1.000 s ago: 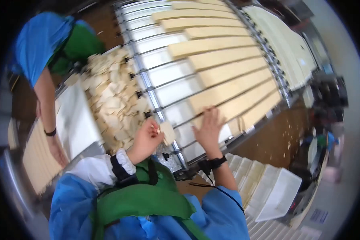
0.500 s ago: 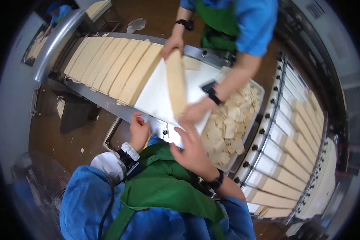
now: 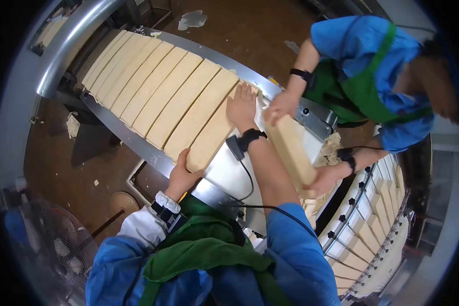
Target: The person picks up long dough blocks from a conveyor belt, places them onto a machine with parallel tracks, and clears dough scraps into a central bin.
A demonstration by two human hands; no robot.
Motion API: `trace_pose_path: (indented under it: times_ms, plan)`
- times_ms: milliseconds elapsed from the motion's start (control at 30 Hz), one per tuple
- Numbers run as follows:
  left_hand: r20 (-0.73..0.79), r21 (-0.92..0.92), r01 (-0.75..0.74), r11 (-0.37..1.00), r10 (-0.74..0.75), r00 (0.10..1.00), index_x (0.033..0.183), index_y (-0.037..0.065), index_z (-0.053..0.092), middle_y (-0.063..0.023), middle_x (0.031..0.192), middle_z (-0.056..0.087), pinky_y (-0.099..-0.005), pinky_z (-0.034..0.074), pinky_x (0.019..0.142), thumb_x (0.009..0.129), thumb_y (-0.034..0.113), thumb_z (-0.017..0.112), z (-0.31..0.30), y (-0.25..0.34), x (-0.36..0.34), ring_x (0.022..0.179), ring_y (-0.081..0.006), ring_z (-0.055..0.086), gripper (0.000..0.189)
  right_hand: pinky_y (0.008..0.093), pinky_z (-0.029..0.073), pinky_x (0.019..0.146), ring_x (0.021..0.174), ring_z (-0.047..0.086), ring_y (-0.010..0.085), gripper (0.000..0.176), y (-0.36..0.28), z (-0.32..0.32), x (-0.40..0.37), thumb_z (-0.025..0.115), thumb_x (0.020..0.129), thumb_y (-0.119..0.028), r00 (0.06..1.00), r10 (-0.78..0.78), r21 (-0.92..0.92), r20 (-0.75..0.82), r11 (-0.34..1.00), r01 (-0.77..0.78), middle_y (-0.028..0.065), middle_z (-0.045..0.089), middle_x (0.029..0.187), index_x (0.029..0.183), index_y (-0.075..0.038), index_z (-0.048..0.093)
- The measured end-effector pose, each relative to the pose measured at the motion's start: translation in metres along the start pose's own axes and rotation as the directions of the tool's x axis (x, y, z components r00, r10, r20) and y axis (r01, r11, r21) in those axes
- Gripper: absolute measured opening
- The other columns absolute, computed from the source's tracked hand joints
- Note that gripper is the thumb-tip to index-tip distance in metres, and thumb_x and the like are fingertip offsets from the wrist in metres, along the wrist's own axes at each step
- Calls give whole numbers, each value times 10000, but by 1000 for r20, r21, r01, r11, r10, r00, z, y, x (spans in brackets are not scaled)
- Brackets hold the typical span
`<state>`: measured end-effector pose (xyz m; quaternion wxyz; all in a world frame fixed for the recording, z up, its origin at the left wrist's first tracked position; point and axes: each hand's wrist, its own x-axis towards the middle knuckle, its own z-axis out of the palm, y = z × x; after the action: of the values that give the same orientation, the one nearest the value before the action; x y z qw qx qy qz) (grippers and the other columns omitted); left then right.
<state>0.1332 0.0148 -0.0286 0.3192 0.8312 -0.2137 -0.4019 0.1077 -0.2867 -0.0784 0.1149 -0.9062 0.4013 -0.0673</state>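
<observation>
A row of long, pale, stacked dough strips [image 3: 160,94] lies across the conveyor. At the near end of the last strip [image 3: 213,135], my left hand [image 3: 182,176] rests against the edge, thumb spread from the fingers. My right hand [image 3: 242,107] reaches across to the far end of that strip, its outstretched fingers lying flat on top. To the right, a co-worker's two hands [image 3: 325,179] hold another stacked dough strip [image 3: 292,153] by its ends, over the white belt.
A tub of dough scraps [image 3: 331,145] sits partly hidden behind the co-worker's arm. A second conveyor [image 3: 349,245] with rods carries more strips at right. A metal roller guard [image 3: 79,48] stands at upper left, a fan [image 3: 61,245] at lower left. Cables hang from my wrist devices.
Both my hands have moved from the conveyor's near edge onto the last strip of the row. The co-worker has moved right with a strip. My view has shifted.
</observation>
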Motion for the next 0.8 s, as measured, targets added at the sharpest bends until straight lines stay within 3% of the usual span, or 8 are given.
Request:
trace_pose_path:
  times_ms: [67,133,333,467,567,700,767,800]
  plan:
    - [-9,-10,-17,1000,17,1000,1540,153,370,-264,1236,683,-433,554,934,730,368,829,1,-4,5,1109,-415,685,956,477,147,1274,1545,253,351,699,-10,-10,-9,501,1018,-385,998,26,-64,51,998,-23,215,338,1635,1543,56,366]
    - [20,2,-29,1000,29,999,1565,162,336,-260,1251,679,-427,549,945,719,361,837,-1,-1,7,1118,-415,682,1004,512,172,1260,1483,352,352,657,-13,-7,-7,525,996,-377,995,-20,-115,-93,993,9,228,441,1550,1476,65,452]
    - [51,-25,-40,999,41,998,1577,157,320,-254,1266,677,-419,539,967,688,327,848,13,-5,15,1130,-416,677,1048,487,265,1166,1265,491,340,615,-20,-57,21,629,820,-366,965,260,-65,43,964,-257,208,576,1293,1252,71,610]
    - [113,149,-111,983,95,989,1524,162,373,-238,1200,702,-445,555,916,670,284,844,15,23,9,1101,-421,681,983,451,318,1106,1230,494,344,605,29,-78,-17,652,770,-412,928,361,-138,91,928,-347,197,588,1245,1144,64,651]
    - [246,218,-297,930,242,938,1489,146,420,-234,1153,697,-452,565,873,684,217,872,27,36,6,1028,-410,694,926,451,373,1066,1176,533,350,691,88,-103,-90,694,750,-511,862,504,-161,-41,849,-504,232,599,1197,1089,89,644]
    - [359,399,-521,755,395,846,1454,184,453,-220,1117,696,-494,570,841,665,235,879,39,47,8,994,-429,685,898,489,446,1022,1130,578,381,891,135,-136,-204,763,705,-576,708,702,-87,81,713,-696,240,610,1182,1191,145,568]
    - [380,450,-565,692,424,822,1434,194,476,-201,1103,707,-505,564,857,639,259,895,44,43,17,1007,-427,679,901,499,522,943,1096,609,409,1087,132,-146,-255,861,638,-567,695,657,249,293,649,-719,255,613,1179,1360,133,448]
    - [397,443,-578,685,428,812,1423,195,489,-188,1074,717,-512,556,870,621,272,903,46,44,21,1006,-429,670,907,482,517,950,1062,619,412,1139,131,-142,-274,904,607,-517,766,590,286,257,710,-643,270,619,1163,1437,57,375]
